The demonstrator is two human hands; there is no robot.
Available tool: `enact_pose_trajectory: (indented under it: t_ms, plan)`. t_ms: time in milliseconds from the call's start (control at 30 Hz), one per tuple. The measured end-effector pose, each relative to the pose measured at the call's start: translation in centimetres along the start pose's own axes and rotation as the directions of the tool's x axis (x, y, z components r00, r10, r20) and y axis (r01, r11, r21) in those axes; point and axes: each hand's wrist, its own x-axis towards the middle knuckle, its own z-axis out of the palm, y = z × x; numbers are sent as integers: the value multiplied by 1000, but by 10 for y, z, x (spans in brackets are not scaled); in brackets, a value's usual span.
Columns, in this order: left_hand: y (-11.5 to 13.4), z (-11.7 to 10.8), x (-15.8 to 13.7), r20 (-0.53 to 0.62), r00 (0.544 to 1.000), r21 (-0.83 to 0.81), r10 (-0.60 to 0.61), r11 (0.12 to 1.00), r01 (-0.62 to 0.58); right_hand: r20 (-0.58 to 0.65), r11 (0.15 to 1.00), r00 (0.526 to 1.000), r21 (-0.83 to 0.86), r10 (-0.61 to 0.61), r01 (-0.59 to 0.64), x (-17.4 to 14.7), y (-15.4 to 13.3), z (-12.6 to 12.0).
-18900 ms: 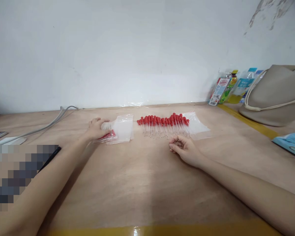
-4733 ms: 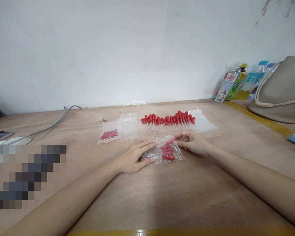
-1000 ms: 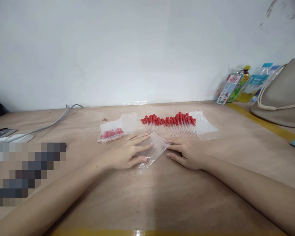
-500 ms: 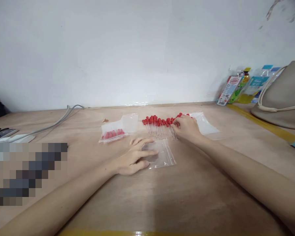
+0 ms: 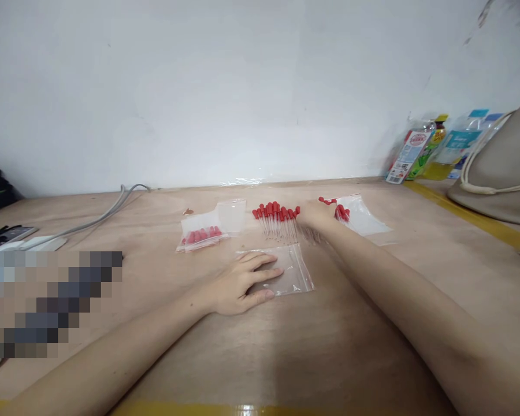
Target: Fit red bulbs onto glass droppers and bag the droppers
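My left hand (image 5: 249, 283) lies flat with its fingers spread on a clear zip bag (image 5: 294, 274) on the table. Beyond it, several droppers (image 5: 275, 214) with red rubber bulbs and thin clear tubes lie side by side in a row. My right hand (image 5: 318, 221) is at the right part of this row, covering some of the droppers; its fingers are hidden, so what it grips does not show. More red bulbs (image 5: 341, 214) show just to its right. A flat white-backed clear bag (image 5: 364, 216) lies behind that hand. To the left, other zip bags (image 5: 199, 235) contain red-bulbed droppers.
At the back right stand a carton (image 5: 407, 156), bottles (image 5: 455, 150) and a beige bag (image 5: 498, 167) with a cord. A grey cable (image 5: 108, 214) runs along the left. Yellow tape (image 5: 468, 214) crosses the table at right. A blurred patch (image 5: 56, 306) covers the left.
My right hand has shifted slightly left along the dropper row and turned so its fingers are hidden. Red bulbs to its right are now uncovered. My left hand stays flat on the bag.
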Motion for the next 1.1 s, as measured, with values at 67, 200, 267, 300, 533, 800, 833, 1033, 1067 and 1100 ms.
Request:
enact_pose_trajectory:
  t_ms: [67, 200, 267, 300, 533, 800, 833, 1033, 1067, 1100]
  plan:
    - [0, 0, 0, 24, 1000, 44, 3, 999, -4, -16, 1000, 1000, 17, -3, 3, -2, 4, -5]
    - [0, -1, 0, 41, 999, 52, 12, 999, -14, -193, 929, 972, 320, -131, 188, -14, 26, -13]
    - [0, -1, 1, 27, 1000, 3, 14, 1000, -15, -311, 768, 935, 551, -172, 325, -26, 40, -9]
    - [0, -1, 1, 14, 1000, -29, 12, 1000, -11, -357, 683, 919, 630, -167, 369, -34, 47, -6]
    - [0, -1, 2, 9, 1000, 7, 15, 1000, -15, -317, 266, 945, 907, -82, 327, -87, 67, 18]
    - [1, 0, 0, 43, 999, 70, -13, 998, 9, -179, 136, 965, 969, -190, 206, -97, 77, 34]
    - [1, 0, 0, 48, 999, 71, -18, 997, 14, -153, 138, 957, 972, -245, 191, -97, 80, 34]
    - [2, -1, 0, 43, 999, 85, -23, 996, 20, -252, 465, 752, 654, -609, 596, -94, 96, 25]
    - [2, -1, 0, 41, 999, 85, -19, 996, 16, -268, 480, 701, 567, -660, 669, -93, 98, 23]
    - [2, -1, 0, 41, 999, 85, -15, 996, 12, -277, 482, 659, 497, -699, 721, -93, 99, 22]
